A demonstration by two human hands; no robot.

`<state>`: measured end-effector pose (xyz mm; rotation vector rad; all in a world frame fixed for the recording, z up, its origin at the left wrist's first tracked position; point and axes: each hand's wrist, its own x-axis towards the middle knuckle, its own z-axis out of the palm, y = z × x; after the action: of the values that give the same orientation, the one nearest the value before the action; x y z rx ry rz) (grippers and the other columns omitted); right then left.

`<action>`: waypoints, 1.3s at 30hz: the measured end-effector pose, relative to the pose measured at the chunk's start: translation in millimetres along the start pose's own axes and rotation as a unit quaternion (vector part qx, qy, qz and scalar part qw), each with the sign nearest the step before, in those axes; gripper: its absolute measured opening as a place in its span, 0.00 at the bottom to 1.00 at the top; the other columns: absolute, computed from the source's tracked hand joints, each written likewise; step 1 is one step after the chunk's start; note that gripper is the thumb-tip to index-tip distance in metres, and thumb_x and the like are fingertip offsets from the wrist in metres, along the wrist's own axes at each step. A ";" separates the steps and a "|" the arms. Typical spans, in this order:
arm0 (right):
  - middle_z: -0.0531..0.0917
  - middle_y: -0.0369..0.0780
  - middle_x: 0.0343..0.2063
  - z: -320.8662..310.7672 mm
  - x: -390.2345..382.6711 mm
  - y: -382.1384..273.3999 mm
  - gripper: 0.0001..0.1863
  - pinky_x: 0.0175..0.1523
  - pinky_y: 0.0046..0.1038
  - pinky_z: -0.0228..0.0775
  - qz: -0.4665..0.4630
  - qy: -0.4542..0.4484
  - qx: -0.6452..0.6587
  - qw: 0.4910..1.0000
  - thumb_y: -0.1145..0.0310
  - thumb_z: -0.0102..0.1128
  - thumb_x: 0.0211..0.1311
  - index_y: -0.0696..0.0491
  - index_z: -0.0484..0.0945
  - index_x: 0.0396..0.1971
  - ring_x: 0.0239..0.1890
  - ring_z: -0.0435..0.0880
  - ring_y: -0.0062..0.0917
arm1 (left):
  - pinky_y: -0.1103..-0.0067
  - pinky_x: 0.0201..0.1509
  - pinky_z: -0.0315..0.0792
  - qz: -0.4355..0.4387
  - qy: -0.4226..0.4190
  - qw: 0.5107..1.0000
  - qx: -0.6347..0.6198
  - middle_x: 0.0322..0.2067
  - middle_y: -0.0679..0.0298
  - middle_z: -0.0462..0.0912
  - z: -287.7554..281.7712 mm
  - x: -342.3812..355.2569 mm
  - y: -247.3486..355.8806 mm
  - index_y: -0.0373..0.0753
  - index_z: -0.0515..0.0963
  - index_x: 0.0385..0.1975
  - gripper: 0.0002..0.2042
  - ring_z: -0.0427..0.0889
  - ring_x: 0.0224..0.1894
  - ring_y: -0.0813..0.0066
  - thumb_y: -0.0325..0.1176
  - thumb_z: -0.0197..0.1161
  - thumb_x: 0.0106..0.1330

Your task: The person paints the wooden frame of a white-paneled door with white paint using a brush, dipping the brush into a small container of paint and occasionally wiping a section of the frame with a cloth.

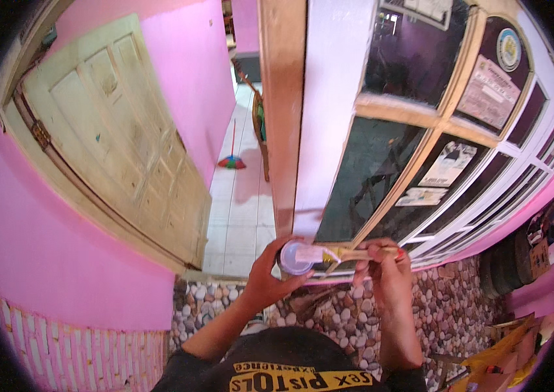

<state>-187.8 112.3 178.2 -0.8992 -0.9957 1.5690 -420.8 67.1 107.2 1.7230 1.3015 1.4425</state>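
My left hand [265, 279] is wrapped round a small round pot [295, 266] of pale lilac-white paint, held upright with its mouth facing me. In my right hand [388, 269] is a paintbrush [357, 255], gripped by its wooden handle. Its paint-coated bristles point left and lie over the pot's mouth; whether they touch the rim or the paint, I cannot tell. Just beyond my hands stands a window frame [397, 112], bare wood in its nearer bars and white farther right. A wide pale lilac-white post [332, 72] rises beside it.
At the left, a worn cream door [110, 111] stands open beside pink walls [61, 261]. Past the brown doorpost [281, 117], a broom [232, 161] stands on the white tiled floor [231, 215]. Stacked tires [505, 268] are at the right; pebble-patterned flooring [446, 307] lies below me.
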 end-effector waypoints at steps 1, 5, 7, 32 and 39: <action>0.83 0.46 0.22 -3.2 0.7 2.8 0.09 0.24 0.28 0.78 0.017 0.007 0.025 1.000 0.76 0.55 0.67 0.66 0.78 0.40 0.18 0.83 0.30 | 0.72 0.63 0.72 0.000 0.023 0.998 -0.051 0.54 0.56 0.79 4.9 2.3 0.2 0.35 0.68 0.62 0.34 0.79 0.57 0.67 0.28 0.78 0.55; 0.84 0.46 0.25 -5.0 -9.1 0.7 0.08 0.28 0.27 0.78 -0.065 -0.013 -0.033 0.997 0.74 0.57 0.70 0.66 0.78 0.39 0.21 0.83 0.28 | 0.73 0.63 0.72 -0.008 0.013 0.998 -0.064 0.54 0.57 0.79 9.1 7.8 5.8 0.35 0.68 0.61 0.33 0.79 0.57 0.68 0.28 0.78 0.55; 0.83 0.45 0.23 1.0 -12.4 -0.7 0.08 0.26 0.28 0.78 -0.095 -0.016 -0.056 0.994 0.75 0.56 0.69 0.65 0.78 0.38 0.19 0.82 0.29 | 0.73 0.63 0.72 -0.007 0.011 0.997 -0.070 0.54 0.57 0.79 10.4 8.1 4.5 0.35 0.68 0.61 0.33 0.79 0.57 0.68 0.28 0.78 0.55; 0.86 0.45 0.33 79.3 37.5 -124.6 0.15 0.40 0.28 0.83 -0.393 0.000 0.141 0.909 0.65 0.53 0.76 0.64 0.76 0.49 0.30 0.88 0.28 | 0.71 0.61 0.75 0.014 0.036 0.995 -0.092 0.52 0.57 0.78 3.1 16.9 32.4 0.35 0.67 0.61 0.36 0.79 0.57 0.68 0.30 0.80 0.54; 0.85 0.48 0.37 102.9 61.7 -141.1 0.14 0.45 0.29 0.84 -0.555 0.037 0.048 0.829 0.71 0.55 0.75 0.65 0.75 0.52 0.37 0.88 0.28 | 0.70 0.62 0.75 -0.033 0.028 0.997 -0.070 0.57 0.54 0.75 -7.2 -13.7 15.4 0.32 0.64 0.62 0.36 0.78 0.59 0.67 0.29 0.79 0.56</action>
<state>-243.0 175.1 343.5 -0.1703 -1.0661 0.5583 -422.0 47.4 116.6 1.5468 1.2432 1.5158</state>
